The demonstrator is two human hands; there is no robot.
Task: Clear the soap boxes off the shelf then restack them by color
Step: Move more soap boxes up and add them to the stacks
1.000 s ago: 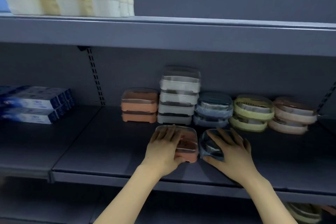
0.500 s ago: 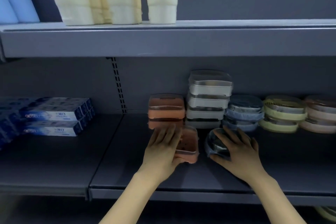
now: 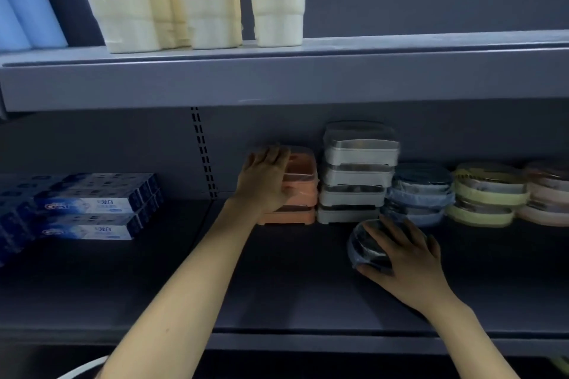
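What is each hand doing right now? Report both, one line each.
Left hand: grips the top box of the orange soap box stack.
Right hand: fingers curled over the blue soap box on the shelf, holding it.

Three orange soap boxes (image 3: 300, 184), four white (image 3: 358, 174), three blue (image 3: 420, 194).

Orange stack (image 3: 300, 191), white stack (image 3: 357, 175), blue stack (image 3: 421, 194), yellow stack (image 3: 489, 194).
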